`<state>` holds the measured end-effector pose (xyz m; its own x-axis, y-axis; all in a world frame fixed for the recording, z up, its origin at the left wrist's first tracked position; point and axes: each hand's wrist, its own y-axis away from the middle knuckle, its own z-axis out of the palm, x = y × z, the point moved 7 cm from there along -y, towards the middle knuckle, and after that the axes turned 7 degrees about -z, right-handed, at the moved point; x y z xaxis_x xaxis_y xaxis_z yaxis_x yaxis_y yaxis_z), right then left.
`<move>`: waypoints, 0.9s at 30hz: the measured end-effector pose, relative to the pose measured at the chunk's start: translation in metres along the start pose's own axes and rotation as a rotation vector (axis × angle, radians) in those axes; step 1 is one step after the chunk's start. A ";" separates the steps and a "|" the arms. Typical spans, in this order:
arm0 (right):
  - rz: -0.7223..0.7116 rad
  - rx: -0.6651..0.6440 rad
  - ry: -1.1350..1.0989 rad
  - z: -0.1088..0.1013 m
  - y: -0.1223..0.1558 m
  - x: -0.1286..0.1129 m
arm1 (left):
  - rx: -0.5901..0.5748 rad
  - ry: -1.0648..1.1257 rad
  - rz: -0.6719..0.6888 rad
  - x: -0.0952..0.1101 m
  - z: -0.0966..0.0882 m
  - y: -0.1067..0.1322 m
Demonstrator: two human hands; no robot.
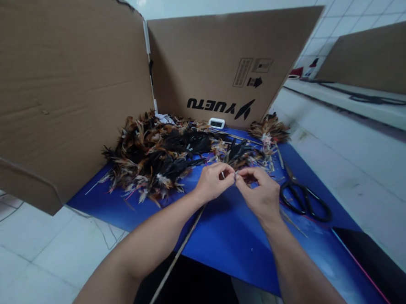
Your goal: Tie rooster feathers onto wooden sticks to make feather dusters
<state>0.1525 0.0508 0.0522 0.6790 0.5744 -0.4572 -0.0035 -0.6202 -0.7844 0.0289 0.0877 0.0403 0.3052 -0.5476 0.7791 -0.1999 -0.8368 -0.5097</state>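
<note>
Over the middle of the blue table top (225, 242), my left hand (214, 181) and my right hand (258, 190) meet fingertip to fingertip. Both are closed in a pinch on something tiny and pale that I cannot make out. A thin stick (175, 259) slants from beneath my left hand down over my lap; whether its upper end is held is hidden. Just beyond the fingers lies a small bunch of dark and brown feathers (239, 152). Black-handled scissors (305, 200) rest to the right of my right hand.
A large feather heap (151, 155) covers the back left, with another bunch (269, 128) at the back right. Cardboard panels (64, 87) stand at the left and back (211, 55). A small white digital display (217, 123) sits near the back panel. A dark flat object (378, 260) lies front right.
</note>
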 end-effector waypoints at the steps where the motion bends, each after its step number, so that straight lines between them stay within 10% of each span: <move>1: -0.011 0.003 0.008 -0.001 0.000 -0.001 | -0.001 -0.009 0.015 0.001 0.000 0.000; 27: -0.042 -0.109 0.032 0.007 0.000 0.002 | -0.069 -0.162 0.159 0.003 0.006 0.002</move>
<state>0.1488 0.0557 0.0487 0.6996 0.5852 -0.4100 0.1044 -0.6514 -0.7515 0.0345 0.0845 0.0392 0.4093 -0.6701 0.6192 -0.3187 -0.7409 -0.5912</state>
